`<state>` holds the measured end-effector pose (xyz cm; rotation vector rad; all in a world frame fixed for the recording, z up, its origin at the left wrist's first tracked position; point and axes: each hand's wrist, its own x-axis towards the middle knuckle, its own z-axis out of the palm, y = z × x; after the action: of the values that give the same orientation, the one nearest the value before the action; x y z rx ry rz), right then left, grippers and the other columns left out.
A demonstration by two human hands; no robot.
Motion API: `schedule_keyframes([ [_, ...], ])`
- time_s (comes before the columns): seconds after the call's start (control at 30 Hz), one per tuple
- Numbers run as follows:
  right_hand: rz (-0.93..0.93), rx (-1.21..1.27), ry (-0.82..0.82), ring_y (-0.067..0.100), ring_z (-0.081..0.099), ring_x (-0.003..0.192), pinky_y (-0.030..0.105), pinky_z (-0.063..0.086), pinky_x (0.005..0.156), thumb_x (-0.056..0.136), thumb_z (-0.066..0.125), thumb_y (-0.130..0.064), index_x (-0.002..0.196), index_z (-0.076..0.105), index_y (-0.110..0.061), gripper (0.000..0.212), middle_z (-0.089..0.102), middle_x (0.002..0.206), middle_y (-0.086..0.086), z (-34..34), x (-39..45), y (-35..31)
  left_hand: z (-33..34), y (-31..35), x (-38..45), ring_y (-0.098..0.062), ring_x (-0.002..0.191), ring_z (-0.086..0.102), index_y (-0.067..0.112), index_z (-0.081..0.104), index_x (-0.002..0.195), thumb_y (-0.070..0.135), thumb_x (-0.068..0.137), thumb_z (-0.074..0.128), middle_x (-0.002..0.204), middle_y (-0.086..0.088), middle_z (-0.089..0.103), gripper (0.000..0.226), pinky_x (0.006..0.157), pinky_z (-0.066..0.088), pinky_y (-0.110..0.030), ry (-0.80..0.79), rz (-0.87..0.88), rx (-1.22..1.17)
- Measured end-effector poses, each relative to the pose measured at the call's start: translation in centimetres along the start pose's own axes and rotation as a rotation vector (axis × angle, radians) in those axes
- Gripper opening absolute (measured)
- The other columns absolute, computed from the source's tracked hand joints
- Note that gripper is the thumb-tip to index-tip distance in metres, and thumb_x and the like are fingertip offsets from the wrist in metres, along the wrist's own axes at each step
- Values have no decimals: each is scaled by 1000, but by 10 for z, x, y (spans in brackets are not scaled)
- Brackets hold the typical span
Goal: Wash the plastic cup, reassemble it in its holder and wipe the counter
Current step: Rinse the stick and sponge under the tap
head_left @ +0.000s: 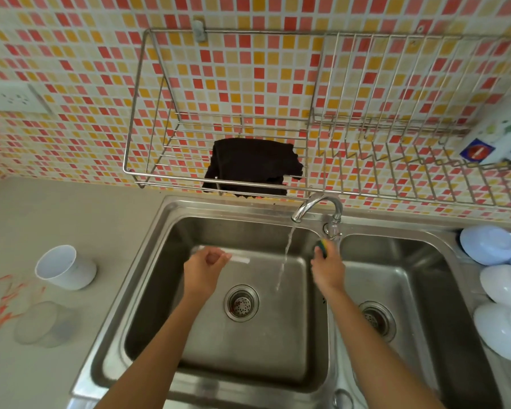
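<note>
A white cup-shaped holder [67, 268] stands tilted on the counter left of the sink. In front of it lies a clear plastic cup [43, 323], faint against the counter. Over the left basin [160, 305], my left hand [204, 265] is curled round a thin translucent piece [239, 259] that sticks out to the right; I cannot tell what it is. My right hand [328, 270] grips a yellow-green sponge [322, 245] just below the tap handle. A thin stream of water [286, 252] runs from the faucet [316, 203] between my hands.
Orange smears [3, 302] mark the counter at the far left. A black cloth [251, 165] lies in the wire wall rack [148, 119] above the sink. White and pale-blue bowls [488, 245] sit upside down right of the right basin [410, 267]. A white bottle [499, 131] rests in the rack's right end.
</note>
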<state>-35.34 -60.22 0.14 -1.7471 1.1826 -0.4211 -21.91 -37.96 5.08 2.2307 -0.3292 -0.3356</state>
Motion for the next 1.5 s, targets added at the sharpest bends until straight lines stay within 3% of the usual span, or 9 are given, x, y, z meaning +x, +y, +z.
schedule_keyframes([
  [0.23, -347, -39, 77, 4, 55, 101, 18, 42, 82, 101, 42, -22, 127, 51, -17, 28, 56, 114, -10, 38, -83, -17, 23, 1, -37, -9, 83, 62, 15, 69, 94, 18, 84, 71, 88, 6, 69, 11, 81, 49, -27, 162, 300, 58],
  [0.43, -126, -588, -440, 32, 58, 108, 35, 44, 84, 100, 38, -13, 125, 47, -9, 27, 60, 120, 15, 51, -84, 1, 29, -29, -42, -17, 99, 62, 23, 69, 90, 22, 87, 65, 91, 7, 71, 5, 114, 5, -43, -100, 249, 431],
  [0.57, -249, -421, -226, 31, 58, 102, 35, 43, 75, 101, 37, -16, 121, 49, -14, 23, 58, 119, 11, 48, -90, -7, 30, -22, -42, -16, 91, 64, 21, 70, 89, 19, 81, 72, 85, 7, 71, 9, 114, 8, -46, 29, 364, 401],
  [0.67, -240, -498, -279, 34, 56, 104, 37, 44, 79, 100, 38, -14, 123, 47, -15, 24, 56, 121, 13, 48, -94, -2, 26, -31, -46, -15, 101, 59, 27, 66, 93, 29, 87, 63, 90, 8, 69, 7, 115, 5, -45, -132, 303, 562],
  [0.83, -175, -444, -280, 33, 58, 99, 31, 38, 71, 102, 37, -17, 121, 47, -12, 23, 58, 116, 16, 40, -102, 4, 14, -42, -48, -26, 80, 61, 18, 67, 84, 21, 82, 70, 77, -1, 69, 5, 77, 48, -38, -57, 339, 392],
  [1.03, 2, -159, -340, 25, 54, 101, 34, 40, 88, 99, 30, -22, 129, 51, -18, 37, 56, 117, 9, 34, -111, -17, -13, -41, -50, -18, 76, 61, 13, 69, 92, 17, 88, 64, 83, -3, 69, 8, 67, 47, -26, 42, 266, 202],
  [1.2, -10, 169, -325, 15, 59, 88, 31, 49, 77, 96, 51, -23, 127, 50, -36, 34, 56, 114, -8, 26, -119, -82, -50, -17, -45, 2, 64, 54, 17, 69, 92, 24, 89, 64, 75, 8, 63, 9, 56, 33, -7, 88, 229, 126],
  [1.33, 1, 559, -385, 29, 71, 83, 46, 57, 76, 98, 53, -17, 113, 46, -21, 17, 65, 104, 6, 20, -131, -140, -82, 13, -37, 1, 69, 58, 20, 69, 95, 30, 89, 63, 80, 9, 67, 14, 60, 35, -3, 132, 265, 81],
  [1.5, -117, 490, -304, 23, 67, 77, 45, 57, 71, 98, 52, -22, 103, 45, -18, 10, 62, 95, 8, 22, -143, -180, -116, 37, -38, 7, 64, 54, 20, 68, 88, 30, 89, 63, 70, 17, 59, 11, 54, 38, -3, 210, 310, 24],
])
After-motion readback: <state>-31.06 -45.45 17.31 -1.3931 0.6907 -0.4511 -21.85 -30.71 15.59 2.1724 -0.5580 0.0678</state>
